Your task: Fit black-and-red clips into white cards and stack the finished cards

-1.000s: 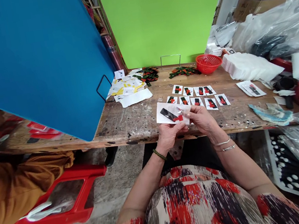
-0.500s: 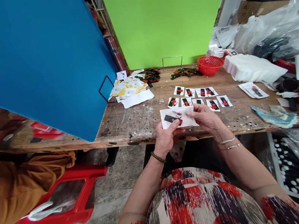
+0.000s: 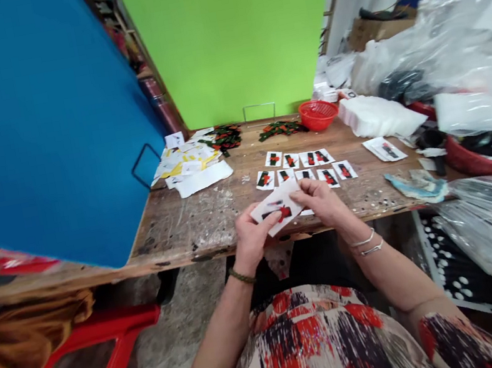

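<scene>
Left hand [image 3: 251, 234] is pinching a white packet [image 3: 286, 192] at its eight o'clock, right hand [image 3: 324, 200] at three, above the counter [image 3: 213, 216]; two rows of cards [image 3: 311, 158] at one o'clock are seemingly sitting finished, strips [image 3: 227, 137] at eleven lying loose.

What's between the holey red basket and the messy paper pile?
The head view shows two heaps of dark green and orange pieces between the red plastic basket and the paper pile.
</scene>
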### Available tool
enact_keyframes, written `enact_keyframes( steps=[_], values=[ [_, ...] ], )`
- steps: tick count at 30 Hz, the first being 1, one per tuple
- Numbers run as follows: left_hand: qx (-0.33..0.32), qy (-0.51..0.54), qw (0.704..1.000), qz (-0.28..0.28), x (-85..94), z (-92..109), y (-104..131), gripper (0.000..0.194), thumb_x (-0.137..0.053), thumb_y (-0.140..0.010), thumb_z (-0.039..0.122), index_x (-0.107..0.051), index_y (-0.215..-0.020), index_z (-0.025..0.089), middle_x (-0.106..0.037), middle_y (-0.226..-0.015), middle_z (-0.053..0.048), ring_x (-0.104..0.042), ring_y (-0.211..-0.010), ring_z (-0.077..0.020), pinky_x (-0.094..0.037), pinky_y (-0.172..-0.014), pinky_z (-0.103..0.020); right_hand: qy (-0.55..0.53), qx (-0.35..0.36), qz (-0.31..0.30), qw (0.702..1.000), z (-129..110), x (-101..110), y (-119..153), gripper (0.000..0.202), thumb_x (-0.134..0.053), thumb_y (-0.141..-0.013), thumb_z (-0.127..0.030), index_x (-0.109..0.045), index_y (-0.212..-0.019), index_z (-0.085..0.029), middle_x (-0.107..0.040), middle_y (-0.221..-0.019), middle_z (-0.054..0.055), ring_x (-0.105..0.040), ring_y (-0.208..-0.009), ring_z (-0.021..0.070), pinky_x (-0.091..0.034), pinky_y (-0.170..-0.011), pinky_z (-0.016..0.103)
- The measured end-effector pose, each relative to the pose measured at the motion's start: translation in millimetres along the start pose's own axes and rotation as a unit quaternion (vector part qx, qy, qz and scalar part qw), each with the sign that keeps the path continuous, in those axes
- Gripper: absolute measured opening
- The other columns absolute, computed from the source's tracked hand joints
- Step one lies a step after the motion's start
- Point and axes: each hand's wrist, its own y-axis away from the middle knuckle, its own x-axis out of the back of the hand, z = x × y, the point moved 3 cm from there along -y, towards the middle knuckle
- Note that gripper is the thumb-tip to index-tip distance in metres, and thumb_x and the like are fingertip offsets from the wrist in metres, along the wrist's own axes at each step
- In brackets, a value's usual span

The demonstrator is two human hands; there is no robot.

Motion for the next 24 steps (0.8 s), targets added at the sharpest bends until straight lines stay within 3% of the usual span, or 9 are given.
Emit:
enact_keyframes(
  steps=[3, 5, 7, 11, 15, 17, 19, 22, 24],
  values=[
    [-0.036, -0.108, 0.990, -0.082, -6.6, 18.4, -6.4, 0.046, -0.088, -0.059, 0.032, -0.075, -0.100, 0.017, -0.077, -0.088, -0.007, -0.071, -0.073, -0.0193, -0.057, -0.064, -0.027, 0.130, 0.047, -0.037, 0.990, -11.4, 0.6, 3.2, 0.027, -0.071, -0.075, -0.042, -0.059, -0.065, -0.020, -0.053, -0.060, -0.003, -0.044, -0.057, 0.0110, -0.034, -0.055, 0.025],
    [-0.061, -0.163, 0.977, -0.123, -13.7, 27.6, -12.2, 0.028, -0.084, -0.066, 0.035, -0.077, -0.085, 0.017, -0.075, -0.077, -0.005, -0.066, -0.066, -0.0164, -0.053, -0.060, -0.024, 0.202, 0.082, -0.044, 0.975, -21.5, 4.5, 4.7, 0.025, -0.068, -0.077, -0.035, -0.057, -0.061, -0.020, -0.051, -0.059, -0.004, -0.043, -0.059, 0.0109, -0.032, -0.056, 0.024],
    [-0.088, -0.190, 0.971, -0.116, -21.3, 31.4, -18.9, 0.021, -0.080, -0.071, 0.037, -0.075, -0.073, 0.017, -0.070, -0.066, -0.002, -0.060, -0.058, -0.0126, -0.047, -0.054, -0.021, 0.216, 0.097, -0.023, 0.971, -29.2, 10.5, 5.3, 0.023, -0.068, -0.078, -0.034, -0.057, -0.063, -0.020, -0.052, -0.060, -0.004, -0.044, -0.061, 0.0108, -0.032, -0.057, 0.024],
    [-0.103, -0.101, 0.988, -0.062, -44.6, 22.2, -34.3, 0.022, -0.078, -0.072, 0.038, -0.070, -0.070, 0.018, -0.065, -0.063, 0.002, -0.054, -0.054, -0.0099, -0.044, -0.052, -0.020, 0.030, 0.046, 0.017, 0.998, -25.8, 21.2, 4.6, 0.032, -0.077, -0.071, -0.047, -0.063, -0.085, -0.022, -0.063, -0.074, -0.003, -0.053, -0.063, 0.0115, -0.042, -0.058, 0.024],
    [-0.086, 0.007, 0.993, -0.079, -81.6, 7.5, -48.9, 0.026, -0.080, -0.069, 0.037, -0.064, -0.062, 0.017, -0.058, -0.058, 0.004, -0.050, -0.052, -0.0077, -0.042, -0.051, -0.018, -0.093, 0.014, 0.076, 0.993, -12.8, 44.4, 0.8, 0.043, -0.082, -0.064, -0.054, -0.059, -0.079, -0.021, -0.063, -0.069, -0.004, -0.052, -0.056, 0.0096, -0.044, -0.054, 0.023],
    [-0.069, -0.007, 0.991, -0.114, -96.8, 2.9, -54.3, 0.025, -0.077, -0.073, 0.042, -0.070, -0.072, 0.018, -0.063, -0.065, 0.002, -0.054, -0.055, -0.0092, -0.046, -0.053, -0.020, -0.075, 0.001, 0.095, 0.993, -10.9, 72.5, -6.7, 0.045, -0.084, -0.061, -0.053, -0.061, -0.079, -0.020, -0.062, -0.067, -0.004, -0.051, -0.054, 0.0091, -0.043, -0.053, 0.022],
    [-0.051, -0.047, 0.986, -0.151, -103.2, 0.0, -58.7, 0.034, -0.074, -0.076, 0.047, -0.074, -0.095, 0.018, -0.070, -0.079, -0.003, -0.061, -0.061, -0.0125, -0.050, -0.057, -0.023, -0.025, -0.005, 0.120, 0.992, -14.4, 115.6, -19.2, 0.045, -0.084, -0.060, -0.053, -0.061, -0.081, -0.019, -0.062, -0.066, -0.004, -0.051, -0.054, 0.0096, -0.042, -0.052, 0.022],
    [-0.045, -0.108, 0.980, -0.160, -91.2, -2.9, -66.1, 0.044, -0.074, -0.076, 0.047, -0.072, -0.109, 0.018, -0.072, -0.091, -0.006, -0.066, -0.067, -0.0149, -0.055, -0.062, -0.026, 0.120, -0.029, 0.204, 0.971, -25.1, 199.9, -41.0, 0.036, -0.081, -0.063, -0.045, -0.060, -0.077, -0.018, -0.059, -0.062, -0.004, -0.047, -0.054, 0.0099, -0.039, -0.054, 0.023],
    [-0.052, -0.138, 0.980, -0.136, -72.6, -4.7, -71.2, 0.040, -0.073, -0.077, 0.046, -0.072, -0.105, 0.017, -0.072, -0.090, -0.007, -0.066, -0.068, -0.0147, -0.055, -0.063, -0.026, 0.277, -0.060, 0.281, 0.917, -32.2, 255.2, -51.6, 0.023, -0.076, -0.069, -0.035, -0.064, -0.076, -0.016, -0.058, -0.061, -0.003, -0.046, -0.057, 0.0110, -0.038, -0.059, 0.025]
  ],
)
